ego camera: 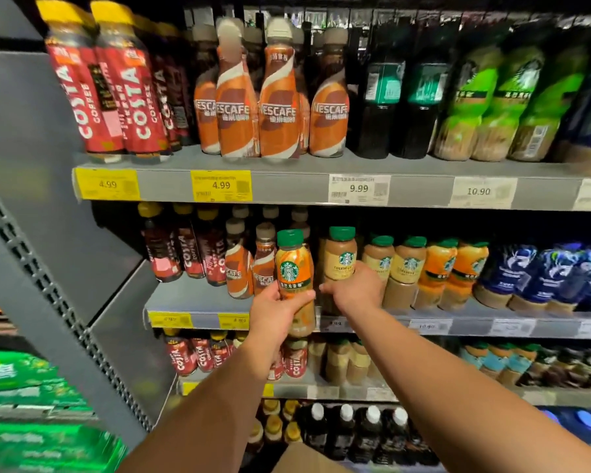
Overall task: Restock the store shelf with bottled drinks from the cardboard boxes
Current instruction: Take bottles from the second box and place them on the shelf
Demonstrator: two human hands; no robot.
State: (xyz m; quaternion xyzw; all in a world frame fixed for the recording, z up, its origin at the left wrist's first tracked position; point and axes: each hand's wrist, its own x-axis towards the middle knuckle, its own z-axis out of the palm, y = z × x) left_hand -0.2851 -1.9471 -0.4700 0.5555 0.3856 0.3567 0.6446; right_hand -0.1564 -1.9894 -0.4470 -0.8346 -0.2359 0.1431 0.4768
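Left hand [273, 315] grips the lower half of an orange Starbucks bottle [292, 264], thumb across the front and fingers curled round the back. The bottle is near upright, green cap on top and well above the hand. It's held in front of the middle shelf [191, 298], with its base over the price strip, not set down.

Right hand [359, 288] is just right of it, wrapped round the lower part of a beige Starbucks bottle [341, 257] that stands at the shelf front. Back of the hand faces the camera and the fingertips are hidden behind the bottle. The two bottles sit close side by side with a small gap between them.

Nescafe bottles [236, 271] stand just left of the orange bottle, then Costa bottles [191, 254] further left. To the right of the beige bottle are more beige bottles [406, 268], then orange ones [458, 268], then blue bottles [526, 274].

The top shelf [287, 186] carries larger Costa and Nescafe bottles, dark bottles and green-labelled ones, with a yellow price tag [221, 185] reading 4.99. Lower shelves hold more Costa and coffee bottles.

A corner of a cardboard box [307, 459] shows at the bottom edge between the forearms. Green packs [31, 404] are blurred at far left.
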